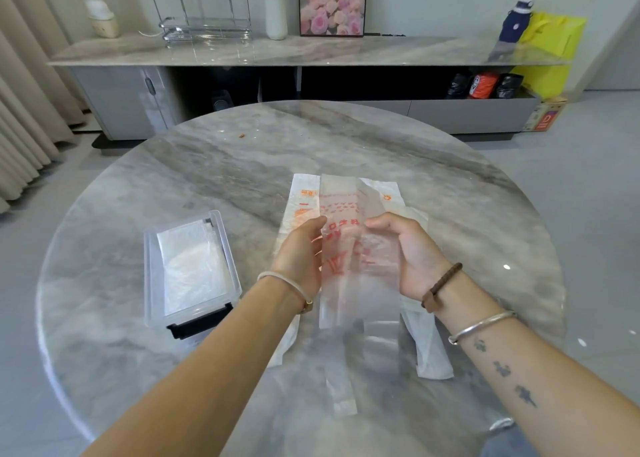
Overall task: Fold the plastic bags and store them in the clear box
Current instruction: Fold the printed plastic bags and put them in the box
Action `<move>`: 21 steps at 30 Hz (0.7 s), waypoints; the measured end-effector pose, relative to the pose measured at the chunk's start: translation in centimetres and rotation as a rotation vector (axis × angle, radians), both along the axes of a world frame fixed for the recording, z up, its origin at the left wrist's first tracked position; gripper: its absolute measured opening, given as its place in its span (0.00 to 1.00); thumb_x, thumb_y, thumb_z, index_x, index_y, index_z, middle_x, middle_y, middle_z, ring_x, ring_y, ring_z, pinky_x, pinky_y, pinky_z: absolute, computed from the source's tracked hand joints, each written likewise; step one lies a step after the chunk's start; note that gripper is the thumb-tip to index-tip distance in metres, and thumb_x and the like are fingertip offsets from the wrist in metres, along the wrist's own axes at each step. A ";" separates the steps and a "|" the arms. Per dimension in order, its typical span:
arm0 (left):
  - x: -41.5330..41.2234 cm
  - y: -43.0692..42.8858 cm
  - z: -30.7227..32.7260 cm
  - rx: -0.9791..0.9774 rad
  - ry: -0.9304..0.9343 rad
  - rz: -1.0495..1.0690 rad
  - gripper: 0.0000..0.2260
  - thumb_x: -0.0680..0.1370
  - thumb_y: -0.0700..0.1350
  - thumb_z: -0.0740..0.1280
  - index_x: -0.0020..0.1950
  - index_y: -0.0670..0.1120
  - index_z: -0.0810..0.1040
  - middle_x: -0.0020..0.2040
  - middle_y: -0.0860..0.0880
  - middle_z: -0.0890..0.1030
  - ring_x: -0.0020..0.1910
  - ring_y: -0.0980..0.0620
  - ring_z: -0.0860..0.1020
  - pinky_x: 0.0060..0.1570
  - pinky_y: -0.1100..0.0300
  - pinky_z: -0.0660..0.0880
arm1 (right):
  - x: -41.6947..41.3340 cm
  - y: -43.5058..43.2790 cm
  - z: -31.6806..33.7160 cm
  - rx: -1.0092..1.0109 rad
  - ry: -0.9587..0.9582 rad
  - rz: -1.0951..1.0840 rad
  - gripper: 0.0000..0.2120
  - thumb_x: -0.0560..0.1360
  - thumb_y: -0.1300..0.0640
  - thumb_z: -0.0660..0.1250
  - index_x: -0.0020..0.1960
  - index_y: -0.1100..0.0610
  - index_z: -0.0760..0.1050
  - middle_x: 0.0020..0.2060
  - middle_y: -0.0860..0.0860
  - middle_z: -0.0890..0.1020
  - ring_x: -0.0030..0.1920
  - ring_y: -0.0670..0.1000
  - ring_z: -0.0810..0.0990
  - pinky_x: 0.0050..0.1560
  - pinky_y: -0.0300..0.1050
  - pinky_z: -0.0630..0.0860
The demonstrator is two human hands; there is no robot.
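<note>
A translucent plastic bag (341, 297) with orange print is held up lengthwise above the round marble table (207, 179). My left hand (301, 252) pinches its left edge and my right hand (412, 252) pinches its right edge, both near the bag's middle. Its handles hang down toward me. Beneath it on the table lies another white plastic bag (303, 197) with orange print, partly hidden. To the left stands the clear box (152, 283), lid off, with folded white bags (194, 266) inside.
Behind the table runs a long grey sideboard (277, 55) with a wire rack, a white vase, a framed flower picture, a small camera and a yellow bag. A curtain hangs at the left. Small crumbs lie on the table's far side.
</note>
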State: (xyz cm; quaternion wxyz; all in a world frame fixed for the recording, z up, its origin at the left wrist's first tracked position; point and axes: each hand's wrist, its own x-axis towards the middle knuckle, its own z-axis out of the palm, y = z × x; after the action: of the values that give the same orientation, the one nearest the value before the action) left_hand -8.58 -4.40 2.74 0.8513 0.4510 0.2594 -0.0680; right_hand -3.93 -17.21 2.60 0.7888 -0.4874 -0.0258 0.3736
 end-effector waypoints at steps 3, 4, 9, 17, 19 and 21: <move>-0.1 0.2 0.1 -0.049 -0.048 -0.069 0.11 0.80 0.45 0.57 0.44 0.43 0.77 0.36 0.47 0.81 0.36 0.51 0.80 0.44 0.58 0.77 | 0.2 -0.2 0.1 0.039 0.008 -0.014 0.19 0.65 0.58 0.59 0.49 0.66 0.80 0.40 0.59 0.83 0.38 0.54 0.81 0.44 0.46 0.76; 0.0 0.2 0.1 -0.050 -0.065 -0.087 0.11 0.80 0.44 0.57 0.44 0.43 0.77 0.36 0.47 0.82 0.35 0.51 0.81 0.47 0.56 0.78 | 0.1 -0.2 0.2 0.047 0.018 -0.011 0.19 0.66 0.58 0.58 0.48 0.66 0.81 0.41 0.59 0.83 0.39 0.55 0.81 0.47 0.48 0.76; 0.2 0.0 -0.5 0.084 -0.147 -0.121 0.08 0.78 0.37 0.60 0.49 0.41 0.78 0.36 0.45 0.81 0.28 0.53 0.81 0.28 0.63 0.78 | -0.4 -0.2 0.2 0.080 0.071 0.030 0.20 0.66 0.59 0.57 0.52 0.66 0.79 0.43 0.61 0.83 0.40 0.57 0.83 0.44 0.50 0.80; 0.1 0.3 -0.6 0.135 -0.159 -0.121 0.09 0.77 0.35 0.59 0.49 0.41 0.79 0.41 0.42 0.81 0.33 0.49 0.81 0.35 0.60 0.79 | -0.2 -0.5 0.3 0.014 0.051 0.028 0.21 0.66 0.62 0.57 0.57 0.66 0.75 0.42 0.59 0.83 0.37 0.56 0.83 0.40 0.46 0.81; 0.2 0.5 -0.8 0.190 -0.139 -0.108 0.09 0.77 0.35 0.60 0.46 0.42 0.79 0.40 0.42 0.81 0.34 0.48 0.81 0.39 0.57 0.78 | 0.3 -0.6 0.2 -0.160 -0.050 -0.017 0.13 0.72 0.62 0.58 0.53 0.62 0.76 0.41 0.56 0.81 0.36 0.53 0.80 0.39 0.45 0.77; 0.3 0.8 -1.0 0.338 -0.138 -0.110 0.09 0.78 0.37 0.61 0.44 0.45 0.80 0.40 0.46 0.81 0.41 0.47 0.80 0.48 0.54 0.76 | 1.0 -0.8 0.1 -0.436 -0.214 -0.188 0.05 0.74 0.61 0.62 0.48 0.58 0.75 0.39 0.53 0.78 0.36 0.50 0.77 0.38 0.43 0.74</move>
State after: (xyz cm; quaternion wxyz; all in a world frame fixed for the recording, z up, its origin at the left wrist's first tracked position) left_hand -8.27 -3.60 1.78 0.7741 0.6048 0.1830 -0.0385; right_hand -2.89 -17.97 2.72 0.6890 -0.6830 0.0172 0.2417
